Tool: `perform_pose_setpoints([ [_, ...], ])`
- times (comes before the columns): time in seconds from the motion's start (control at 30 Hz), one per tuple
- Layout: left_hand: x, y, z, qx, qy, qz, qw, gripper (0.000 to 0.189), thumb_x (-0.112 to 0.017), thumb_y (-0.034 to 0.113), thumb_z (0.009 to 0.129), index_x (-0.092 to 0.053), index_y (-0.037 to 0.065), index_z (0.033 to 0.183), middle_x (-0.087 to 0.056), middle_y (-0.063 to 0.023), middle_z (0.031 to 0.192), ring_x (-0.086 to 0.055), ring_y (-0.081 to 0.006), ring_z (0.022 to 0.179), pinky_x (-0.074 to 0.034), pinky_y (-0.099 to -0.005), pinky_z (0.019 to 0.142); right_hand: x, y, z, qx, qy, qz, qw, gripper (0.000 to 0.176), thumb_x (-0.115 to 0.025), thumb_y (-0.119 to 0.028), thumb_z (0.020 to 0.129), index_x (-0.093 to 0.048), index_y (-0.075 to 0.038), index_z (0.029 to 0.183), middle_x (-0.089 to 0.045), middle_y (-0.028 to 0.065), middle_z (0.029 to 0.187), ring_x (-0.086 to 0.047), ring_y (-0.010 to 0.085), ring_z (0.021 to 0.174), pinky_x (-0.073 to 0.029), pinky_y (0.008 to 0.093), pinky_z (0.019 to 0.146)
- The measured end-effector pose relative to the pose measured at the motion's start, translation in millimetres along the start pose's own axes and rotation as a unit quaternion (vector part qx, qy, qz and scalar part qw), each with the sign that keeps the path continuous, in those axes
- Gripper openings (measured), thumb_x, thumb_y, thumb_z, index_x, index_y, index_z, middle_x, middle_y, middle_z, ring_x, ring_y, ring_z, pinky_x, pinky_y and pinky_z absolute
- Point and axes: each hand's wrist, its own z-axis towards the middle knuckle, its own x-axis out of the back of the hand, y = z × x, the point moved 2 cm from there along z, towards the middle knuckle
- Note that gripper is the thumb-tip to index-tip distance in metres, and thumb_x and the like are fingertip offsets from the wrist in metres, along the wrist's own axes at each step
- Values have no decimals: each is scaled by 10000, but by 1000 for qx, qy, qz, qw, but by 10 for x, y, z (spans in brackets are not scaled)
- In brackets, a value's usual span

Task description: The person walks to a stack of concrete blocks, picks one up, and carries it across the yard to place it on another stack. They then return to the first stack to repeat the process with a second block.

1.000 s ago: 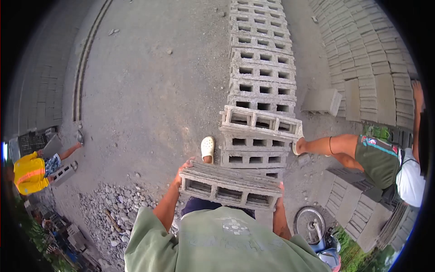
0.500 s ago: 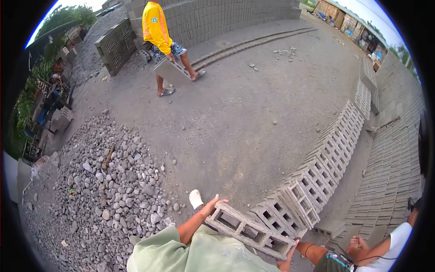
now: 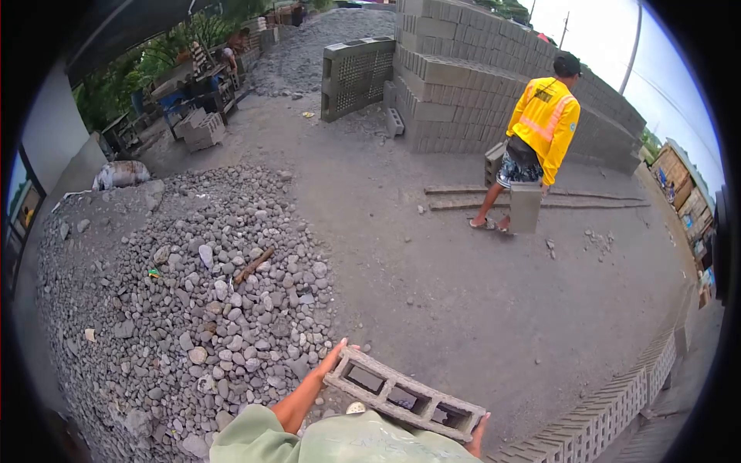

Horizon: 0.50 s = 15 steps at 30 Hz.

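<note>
A grey concrete hollow block point(image 3: 395, 386) is held out in front of my body, its hollow cells facing up. My left hand point(image 3: 333, 359) grips its left end, with the fingers at the upper corner. At the block's right end, my right hand point(image 3: 478, 434) is closed around the edge; only part of it shows. The block is off the ground and slants down to the right. Below it, a light shoe point(image 3: 355, 407) shows just beyond my shirt.
A pile of grey stones point(image 3: 208, 309) with a wooden stick point(image 3: 254, 265) spreads to my left. A person in a yellow shirt point(image 3: 545, 123) carries blocks ahead on the right, near a tall block stack point(image 3: 463, 92). A row of blocks point(image 3: 617, 393) runs along the lower right.
My view has swung left, with the block still in both hands. The block row shifted rightward in view. The person in yellow now appears at the right, back turned to me.
</note>
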Motion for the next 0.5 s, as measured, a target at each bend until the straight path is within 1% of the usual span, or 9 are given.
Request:
perform_pose_setpoints([
  [0.07, 239, 513, 107, -54, 48, -39, 997, 616, -366, 602, 827, -491, 84, 1134, -563, -123, 1022, -556, -263, 914, -445, -421, 827, -284, 42, 897, -39, -125, -37, 991, 705, -359, -677, 775, -451, -103, 1174, -542, 123, 1100, -554, 301, 909, -471, 458, 757],
  [0.13, 382, 987, 194, -97, 77, -69, 990, 610, -370, 593, 830, -495, 76, 1129, -565, -129, 1021, -556, -270, 913, -446, -424, 824, -1080, -121, 1480, -71, -177, -91, 977, 701, -361, -675, 778, -465, -95, 1159, -545, 121, 1090, -556, 291, 895, -474, 441, 749],
  [0.17, 449, 1202, 289, -126, 92, -100, 983, 605, -375, 584, 832, -499, 68, 1124, -567, -135, 1020, -556, -277, 912, -446, -428, 822, -1417, -173, 1838, -78, -194, -95, 973, 701, -361, -675, 778, -465, -95, 1159, -545, 121, 1090, -556, 291, 895, -474, 441, 749],
  [0.27, 757, 1705, 782, -183, 143, -176, 956, 589, -393, 566, 830, -509, 61, 1110, -571, -141, 1010, -553, -281, 920, -450, -433, 815, -2296, -348, 2926, -92, -239, -187, 948, 798, -310, -718, 760, -458, -56, 1181, -536, 153, 1096, -535, 298, 957, -455, 440, 804],
  [0.33, 712, 2117, 982, -217, 164, -225, 936, 590, -427, 556, 815, -512, 46, 1099, -574, -132, 1001, -555, -267, 898, -457, -421, 795, -2946, -405, 3617, -99, -260, -205, 938, 800, -309, -728, 752, -475, -62, 1163, -553, 148, 1060, -554, 278, 913, -461, 419, 795],
  [0.37, 784, 2237, 1144, -230, 176, -221, 931, 601, -426, 556, 815, -494, 50, 1131, -558, -134, 1047, -542, -273, 934, -441, -418, 821, -3309, -466, 3885, -78, -245, -225, 940, 796, -304, -738, 745, -508, -63, 1115, -578, 122, 997, -564, 244, 855, -465, 390, 771],
  [0.4, 863, 2428, 1245, -250, 190, -215, 925, 614, -424, 557, 815, -476, 54, 1163, -541, -136, 1093, -529, -280, 970, -426, -415, 847, -3726, -510, 4196, -81, -266, -226, 934, 796, -304, -738, 745, -508, -63, 1115, -578, 122, 997, -564, 244, 855, -465, 390, 771],
  [0.47, 930, 2790, 1382, -270, 218, -253, 903, 613, -427, 560, 810, -485, 54, 1152, -547, -133, 1081, -529, -279, 964, -426, -410, 847, -4385, -641, 4703, -148, -318, -298, 888, 793, -299, -745, 741, -535, -62, 1066, -589, 90, 943, -560, 213, 823, -463, 372, 743],
  [0.5, 898, 2968, 1450, -272, 234, -286, 889, 612, -429, 563, 806, -494, 55, 1142, -553, -131, 1070, -530, -277, 957, -425, -405, 846, -4713, -692, 4901, -149, -325, -307, 882, 793, -299, -745, 741, -535, -62, 1066, -589, 90, 943, -560, 213, 823, -463, 372, 743],
])
